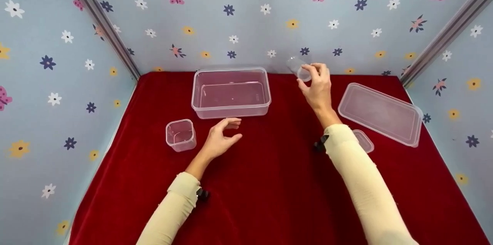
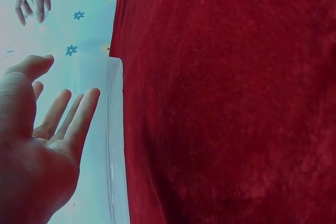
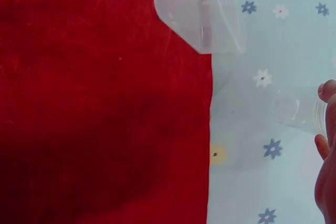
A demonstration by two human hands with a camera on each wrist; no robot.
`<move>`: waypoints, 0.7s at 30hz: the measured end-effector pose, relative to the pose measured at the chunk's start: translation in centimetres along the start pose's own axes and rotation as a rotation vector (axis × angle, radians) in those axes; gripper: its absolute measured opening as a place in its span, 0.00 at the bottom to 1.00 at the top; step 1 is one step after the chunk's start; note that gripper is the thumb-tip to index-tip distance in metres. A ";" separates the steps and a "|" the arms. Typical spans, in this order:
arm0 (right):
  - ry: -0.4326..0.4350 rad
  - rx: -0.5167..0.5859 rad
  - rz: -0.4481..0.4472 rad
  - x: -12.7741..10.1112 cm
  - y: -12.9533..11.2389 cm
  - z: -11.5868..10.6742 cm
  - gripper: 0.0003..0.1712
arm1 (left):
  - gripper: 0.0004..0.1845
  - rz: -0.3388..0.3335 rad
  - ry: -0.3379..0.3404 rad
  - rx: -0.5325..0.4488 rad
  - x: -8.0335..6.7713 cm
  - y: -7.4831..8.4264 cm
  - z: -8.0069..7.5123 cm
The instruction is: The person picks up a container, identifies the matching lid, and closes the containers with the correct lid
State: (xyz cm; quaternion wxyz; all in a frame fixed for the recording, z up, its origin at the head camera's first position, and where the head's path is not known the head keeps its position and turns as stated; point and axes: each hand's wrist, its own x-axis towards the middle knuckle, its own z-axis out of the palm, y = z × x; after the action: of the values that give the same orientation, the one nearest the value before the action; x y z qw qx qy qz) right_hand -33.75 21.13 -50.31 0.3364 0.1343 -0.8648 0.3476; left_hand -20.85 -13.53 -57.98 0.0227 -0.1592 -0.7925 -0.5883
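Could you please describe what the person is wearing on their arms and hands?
Both arms wear long, close-fitting cream sleeves ending at the wrists. A small black device sits at each wrist. The left hand and right hand are bare, with no gloves.

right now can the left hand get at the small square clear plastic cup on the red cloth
Probably yes: the left hand hangs open beside the small square clear plastic cup, with only bare red cloth between them.
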 end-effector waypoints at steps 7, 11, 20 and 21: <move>-0.063 -0.039 0.085 -0.9 1.6 0.1 0.24 | 0.25 -0.001 -0.001 0.017 -0.3 -0.1 -0.3; -0.089 -0.057 0.143 -1.6 2.3 0.1 0.25 | 0.25 0.001 0.004 0.028 -0.4 -0.2 -0.4; -0.173 -0.080 0.181 -2.1 3.1 0.2 0.27 | 0.25 -0.007 -0.009 0.014 -0.7 0.0 -0.4; -0.184 -0.085 0.189 -2.1 3.1 0.2 0.27 | 0.25 -0.006 -0.010 0.014 -0.7 0.0 -0.4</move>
State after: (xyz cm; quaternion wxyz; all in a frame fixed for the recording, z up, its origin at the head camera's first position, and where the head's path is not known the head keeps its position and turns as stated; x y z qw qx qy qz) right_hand -33.73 23.25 -53.43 0.2270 0.0690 -0.9148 0.3269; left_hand -20.22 -14.07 -58.01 0.0182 -0.1597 -0.7971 -0.5820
